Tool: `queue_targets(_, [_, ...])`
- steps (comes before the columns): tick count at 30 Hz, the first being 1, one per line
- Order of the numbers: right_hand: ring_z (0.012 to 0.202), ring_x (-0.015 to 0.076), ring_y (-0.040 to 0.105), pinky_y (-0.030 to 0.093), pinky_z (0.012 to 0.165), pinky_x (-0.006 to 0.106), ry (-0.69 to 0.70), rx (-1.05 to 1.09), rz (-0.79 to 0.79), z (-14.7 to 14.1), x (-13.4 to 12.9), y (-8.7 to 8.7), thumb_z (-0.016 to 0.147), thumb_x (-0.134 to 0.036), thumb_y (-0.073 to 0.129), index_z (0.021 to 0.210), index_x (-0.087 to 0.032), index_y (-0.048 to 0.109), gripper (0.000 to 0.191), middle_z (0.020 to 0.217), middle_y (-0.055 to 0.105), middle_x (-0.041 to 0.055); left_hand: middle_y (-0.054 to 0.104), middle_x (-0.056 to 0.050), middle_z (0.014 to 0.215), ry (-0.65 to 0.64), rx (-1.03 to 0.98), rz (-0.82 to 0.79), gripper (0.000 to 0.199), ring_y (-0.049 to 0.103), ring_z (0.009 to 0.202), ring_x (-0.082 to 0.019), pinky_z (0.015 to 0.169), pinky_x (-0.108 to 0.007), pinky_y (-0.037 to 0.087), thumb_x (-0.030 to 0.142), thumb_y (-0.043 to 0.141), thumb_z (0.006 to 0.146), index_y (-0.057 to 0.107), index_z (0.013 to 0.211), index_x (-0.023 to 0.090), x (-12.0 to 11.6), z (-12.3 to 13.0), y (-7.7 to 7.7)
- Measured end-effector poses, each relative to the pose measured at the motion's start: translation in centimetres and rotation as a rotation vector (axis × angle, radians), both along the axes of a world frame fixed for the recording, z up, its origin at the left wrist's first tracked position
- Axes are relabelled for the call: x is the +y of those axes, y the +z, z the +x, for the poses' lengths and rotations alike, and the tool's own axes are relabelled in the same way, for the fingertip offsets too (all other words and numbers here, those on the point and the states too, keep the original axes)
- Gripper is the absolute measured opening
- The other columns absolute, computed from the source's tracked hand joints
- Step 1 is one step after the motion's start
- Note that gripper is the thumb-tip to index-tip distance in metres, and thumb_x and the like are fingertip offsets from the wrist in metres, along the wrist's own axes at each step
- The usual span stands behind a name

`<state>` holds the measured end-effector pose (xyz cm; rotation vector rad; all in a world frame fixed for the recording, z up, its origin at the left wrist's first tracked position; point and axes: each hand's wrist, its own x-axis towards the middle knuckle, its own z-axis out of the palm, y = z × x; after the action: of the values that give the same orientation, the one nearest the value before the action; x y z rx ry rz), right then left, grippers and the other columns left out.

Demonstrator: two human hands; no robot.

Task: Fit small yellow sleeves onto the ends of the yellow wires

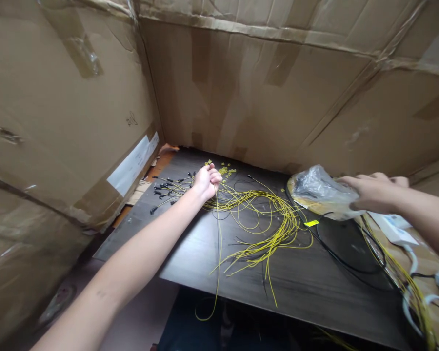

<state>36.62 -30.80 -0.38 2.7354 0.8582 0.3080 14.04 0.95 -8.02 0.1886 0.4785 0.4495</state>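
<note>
My left hand [208, 182] is closed above the back left of the dark table, with a yellow wire running down from it past the table's front edge. Beside it lie small yellow pieces [227, 170]. Black-tipped wire ends [164, 186] spread out to its left. A looped bundle of yellow wires [287, 222] covers the middle of the table. On the right, my right hand [375, 187] is over the edge of a clear plastic bag [320, 187], its fingers apart; whether it grips the bag is hidden.
Tall cardboard walls [241, 97] stand behind and at the left. Black cables [344, 263] cross the right side of the table [296, 292]. Beyond them are a white power strip [393, 229] and more yellow wires [417, 297]. A bright yellow tag [311, 223] lies near the bag.
</note>
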Motion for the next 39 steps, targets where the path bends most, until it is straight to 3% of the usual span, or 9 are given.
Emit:
queue_targets(6, [0.131, 0.0471, 0.047, 0.038, 0.099, 0.063, 0.253, 0.309, -0.056, -7.2, 5.1, -1.4, 0.068, -0.026, 0.075, 0.129, -0.028, 0.067, 0.062, 0.132, 0.064, 0.0194, 0.022, 0.009, 0.051, -0.003, -0.082, 0.01, 0.034, 0.021, 0.034, -0.003, 0.035, -0.014, 0.019, 0.016, 0.034, 0.107, 0.046, 0.075, 0.015, -0.6, -0.2, 0.5])
queue_targets(10, [0.14, 0.043, 0.04, 0.031, 0.112, 0.062, 0.45, 0.494, 0.077, -11.7, 9.4, -4.2, 0.068, -0.052, 0.079, 0.146, -0.021, 0.052, 0.089, 0.148, 0.052, 0.0187, 0.024, 0.009, 0.052, -0.043, -0.153, 0.007, 0.033, 0.026, 0.034, -0.003, 0.037, -0.014, 0.024, 0.019, 0.035, 0.108, 0.048, 0.078, 0.015, -1.2, -0.3, 0.5])
queue_targets(12, [0.14, 0.0418, 0.041, 0.032, 0.112, 0.059, 0.502, 0.518, 0.149, -13.2, 11.4, -6.0, 0.069, -0.051, 0.08, 0.149, -0.016, 0.049, 0.092, 0.147, 0.053, 0.0216, 0.024, 0.009, 0.052, -0.062, -0.184, 0.001, 0.034, 0.027, 0.034, -0.003, 0.038, -0.014, 0.025, 0.02, 0.033, 0.109, 0.049, 0.078, 0.015, -1.3, -0.4, 0.4])
queue_targets(15, [0.117, 0.032, 0.062, 0.035, 0.108, 0.053, 0.511, 0.515, 0.26, -13.4, 13.4, -7.7, 0.086, -0.031, 0.067, 0.133, -0.016, 0.063, 0.05, 0.119, 0.072, 0.015, 0.024, 0.009, 0.051, -0.067, -0.204, 0.002, 0.036, 0.028, 0.034, -0.003, 0.038, -0.013, 0.026, 0.021, 0.03, 0.109, 0.049, 0.079, 0.015, -1.1, -0.7, 0.4])
queue_targets(17, [0.094, 0.0257, 0.069, 0.041, 0.099, 0.046, 0.475, 0.454, 0.364, -12.5, 13.9, -7.4, 0.092, -0.023, 0.056, 0.112, -0.017, 0.073, 0.027, 0.097, 0.077, 0.0094, 0.023, 0.009, 0.051, -0.06, -0.18, 0.005, 0.036, 0.027, 0.034, -0.004, 0.036, -0.013, 0.024, 0.02, 0.03, 0.109, 0.048, 0.078, 0.015, -0.9, -0.9, 0.4])
queue_targets(23, [0.07, 0.0183, 0.065, 0.046, 0.071, 0.03, 0.391, 0.243, 0.775, -8.3, 12.0, -2.7, 0.089, -0.019, 0.055, 0.095, -0.015, 0.075, 0.021, 0.079, 0.073, 0.0058, 0.021, 0.01, 0.051, -0.015, -0.025, 0.054, 0.033, 0.022, 0.033, -0.004, 0.034, -0.014, 0.018, 0.015, 0.032, 0.107, 0.044, 0.076, 0.016, -0.4, -0.7, 0.1])
queue_targets(30, [0.072, 0.0167, 0.063, 0.049, 0.075, 0.031, 0.12, 0.216, 0.951, -5.1, 6.7, 3.9, 0.085, -0.013, 0.064, 0.09, -0.014, 0.077, 0.014, 0.085, 0.074, 0.006, 0.017, 0.011, 0.05, 0.094, 0.067, 0.078, 0.031, 0.019, 0.03, -0.003, 0.033, -0.014, 0.015, 0.012, 0.03, 0.105, 0.041, 0.076, 0.017, 0.4, -0.2, -0.5])
queue_targets(35, [0.056, 0.0068, 0.044, 0.039, 0.065, 0.03, 0.002, 0.425, 0.836, -7.9, 3.1, 8.6, 0.088, -0.023, 0.072, 0.103, -0.008, 0.077, 0.022, 0.066, 0.063, -0.0012, 0.017, 0.012, 0.051, 0.153, 0.106, 0.088, 0.028, 0.019, 0.03, -0.003, 0.034, -0.014, 0.015, 0.009, 0.03, 0.103, 0.04, 0.078, 0.018, 0.6, -0.1, -0.5])
queue_targets(39, [0.057, 0.0048, 0.045, 0.035, 0.064, 0.03, 0.002, 0.397, 0.679, -11.1, 0.0, 11.7, 0.084, -0.027, 0.075, 0.088, -0.009, 0.077, 0.019, 0.058, 0.058, -0.0047, 0.016, 0.012, 0.052, 0.198, 0.127, 0.087, 0.028, 0.018, 0.031, -0.002, 0.035, -0.014, 0.013, 0.006, 0.029, 0.101, 0.038, 0.078, 0.018, 0.9, -0.1, -0.6])
